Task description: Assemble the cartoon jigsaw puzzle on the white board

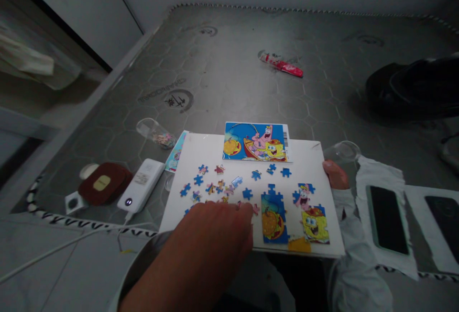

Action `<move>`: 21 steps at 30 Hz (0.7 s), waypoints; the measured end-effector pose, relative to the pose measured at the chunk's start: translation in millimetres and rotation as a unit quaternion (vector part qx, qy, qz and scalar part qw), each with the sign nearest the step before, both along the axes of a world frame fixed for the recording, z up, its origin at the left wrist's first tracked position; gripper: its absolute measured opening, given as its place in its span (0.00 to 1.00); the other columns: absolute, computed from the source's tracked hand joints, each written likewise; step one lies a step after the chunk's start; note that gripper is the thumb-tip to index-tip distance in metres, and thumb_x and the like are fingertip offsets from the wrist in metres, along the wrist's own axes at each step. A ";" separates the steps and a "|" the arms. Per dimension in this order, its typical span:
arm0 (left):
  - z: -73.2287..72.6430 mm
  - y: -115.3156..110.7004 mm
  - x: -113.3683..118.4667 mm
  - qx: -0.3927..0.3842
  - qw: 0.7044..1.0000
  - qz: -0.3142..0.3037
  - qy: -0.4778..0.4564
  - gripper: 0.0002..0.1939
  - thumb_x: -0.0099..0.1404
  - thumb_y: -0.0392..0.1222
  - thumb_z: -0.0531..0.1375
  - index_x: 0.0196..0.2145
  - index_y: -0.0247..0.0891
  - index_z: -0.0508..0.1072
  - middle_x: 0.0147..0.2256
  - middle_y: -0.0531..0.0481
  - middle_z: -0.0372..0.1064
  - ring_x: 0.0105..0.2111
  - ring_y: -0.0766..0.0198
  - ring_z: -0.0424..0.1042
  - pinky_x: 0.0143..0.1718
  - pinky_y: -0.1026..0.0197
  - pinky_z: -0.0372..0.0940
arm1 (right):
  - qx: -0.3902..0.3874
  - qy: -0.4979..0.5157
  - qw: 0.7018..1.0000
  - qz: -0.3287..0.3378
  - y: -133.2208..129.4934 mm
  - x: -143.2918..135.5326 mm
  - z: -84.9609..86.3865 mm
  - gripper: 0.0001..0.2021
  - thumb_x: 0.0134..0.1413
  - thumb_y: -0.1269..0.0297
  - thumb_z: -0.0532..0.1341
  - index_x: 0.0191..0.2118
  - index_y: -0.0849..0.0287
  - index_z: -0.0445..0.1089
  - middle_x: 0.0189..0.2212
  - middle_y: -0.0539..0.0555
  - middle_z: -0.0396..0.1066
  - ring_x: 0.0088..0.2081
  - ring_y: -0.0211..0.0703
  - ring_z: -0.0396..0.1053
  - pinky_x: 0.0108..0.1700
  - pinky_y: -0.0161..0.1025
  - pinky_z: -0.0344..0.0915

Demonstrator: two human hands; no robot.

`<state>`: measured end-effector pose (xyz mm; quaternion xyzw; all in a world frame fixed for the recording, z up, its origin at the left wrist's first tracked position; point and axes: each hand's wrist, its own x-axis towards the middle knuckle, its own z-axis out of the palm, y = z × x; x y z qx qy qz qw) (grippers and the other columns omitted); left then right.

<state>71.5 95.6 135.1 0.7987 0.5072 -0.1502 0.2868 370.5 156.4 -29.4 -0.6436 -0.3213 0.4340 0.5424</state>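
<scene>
A white board [201, 147] lies in front of me with loose jigsaw pieces [218, 186] scattered over its left and middle. My left hand [222, 223] reaches across the near edge, fingers curled and pressed together low among the pieces. What they hold, if anything, is hidden; a pink piece [256, 208] lies right beside the fingertips. On the right, my right hand [336, 175] grips the board's side edge. Joined pieces form a burger section [273, 218] and a yellow cartoon face section [315, 225]. The reference picture card [256, 142] rests along the far edge.
Left of the board are a clear cup with pieces [158, 132], a white power bank [141, 185] with a cable, and a brown case [103, 183]. A phone [387, 218] lies at right. Farther off are a red wrapped item [281, 64] and a black object [412, 87].
</scene>
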 end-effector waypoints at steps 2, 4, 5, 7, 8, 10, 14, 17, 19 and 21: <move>-0.8 -0.9 -0.8 0.009 1.000 0.001 0.000 0.14 0.70 0.35 0.51 0.45 0.44 0.76 0.36 0.45 0.81 0.32 0.46 0.81 0.31 0.44 0.75 | 0.001 -0.002 1.000 0.000 0.5 0.6 -0.2 0.21 0.43 0.47 0.70 0.22 0.55 0.63 0.15 0.43 0.55 0.19 0.32 0.50 0.20 0.35 0.45; -1.9 -1.9 -1.6 0.016 1.000 0.004 -0.003 0.14 0.70 0.35 0.52 0.45 0.44 0.75 0.37 0.46 0.81 0.32 0.45 0.81 0.30 0.44 0.75 | 0.002 -0.004 1.000 0.000 1.6 1.3 -1.3 0.21 0.43 0.46 0.70 0.21 0.55 0.62 0.15 0.43 0.55 0.19 0.32 0.50 0.20 0.35 0.44; -2.4 -2.4 -2.0 0.019 1.000 0.005 -0.006 0.14 0.69 0.35 0.52 0.45 0.44 0.74 0.37 0.46 0.81 0.32 0.46 0.81 0.30 0.45 0.75 | 0.003 -0.004 1.000 0.000 2.3 1.6 -2.3 0.22 0.41 0.45 0.71 0.21 0.55 0.62 0.15 0.43 0.55 0.19 0.32 0.50 0.19 0.35 0.44; -2.7 -3.0 -2.7 0.019 1.000 0.009 -0.012 0.13 0.70 0.35 0.51 0.43 0.44 0.74 0.36 0.47 0.80 0.32 0.47 0.81 0.30 0.45 0.75 | 0.005 -0.004 1.000 -0.005 3.6 1.8 -4.8 0.24 0.37 0.43 0.72 0.21 0.55 0.61 0.15 0.43 0.54 0.18 0.32 0.49 0.19 0.35 0.43; -2.7 -3.1 -3.0 0.019 1.000 0.011 -0.015 0.13 0.70 0.35 0.51 0.43 0.44 0.74 0.37 0.48 0.80 0.32 0.48 0.81 0.31 0.45 0.75 | 0.007 -0.004 1.000 -0.008 4.1 1.7 -6.2 0.25 0.36 0.42 0.72 0.20 0.55 0.61 0.15 0.43 0.54 0.18 0.31 0.49 0.19 0.35 0.43; -2.5 -2.9 -3.3 0.023 1.000 0.010 -0.015 0.13 0.69 0.34 0.51 0.43 0.44 0.73 0.38 0.49 0.79 0.32 0.49 0.80 0.31 0.46 0.75 | 0.011 -0.004 1.000 -0.014 4.6 1.3 -8.8 0.26 0.34 0.40 0.72 0.20 0.55 0.61 0.14 0.42 0.53 0.17 0.31 0.48 0.19 0.35 0.42; -3.8 -2.7 -2.2 0.038 0.999 -0.002 -0.006 0.14 0.67 0.32 0.52 0.45 0.44 0.73 0.41 0.49 0.76 0.31 0.51 0.79 0.29 0.48 0.74 | 0.016 -0.004 1.000 -0.017 5.2 -0.1 -9.0 0.28 0.34 0.38 0.71 0.19 0.54 0.58 0.13 0.42 0.52 0.16 0.31 0.46 0.18 0.36 0.40; -5.8 -3.2 -1.0 0.049 0.999 -0.006 -0.017 0.15 0.67 0.31 0.51 0.45 0.44 0.73 0.42 0.49 0.76 0.31 0.54 0.79 0.29 0.52 0.72 | 0.010 -0.005 1.000 -0.008 6.0 -1.0 -4.3 0.28 0.32 0.39 0.72 0.17 0.53 0.58 0.12 0.43 0.52 0.16 0.32 0.47 0.17 0.37 0.40; -6.4 -3.6 -0.5 0.055 0.998 -0.011 -0.025 0.16 0.67 0.31 0.51 0.47 0.44 0.72 0.43 0.49 0.76 0.31 0.55 0.79 0.28 0.53 0.72 | 0.005 -0.008 1.000 -0.006 6.2 -2.2 -0.9 0.27 0.32 0.40 0.72 0.17 0.54 0.59 0.12 0.43 0.52 0.16 0.32 0.48 0.17 0.37 0.39; -6.1 -3.8 -0.2 0.059 0.998 -0.016 -0.027 0.18 0.65 0.30 0.52 0.49 0.44 0.72 0.45 0.48 0.76 0.32 0.55 0.79 0.28 0.54 0.72 | 0.007 -0.010 1.000 -0.015 5.9 -4.1 1.5 0.26 0.32 0.40 0.72 0.17 0.54 0.60 0.12 0.43 0.52 0.16 0.31 0.47 0.18 0.36 0.39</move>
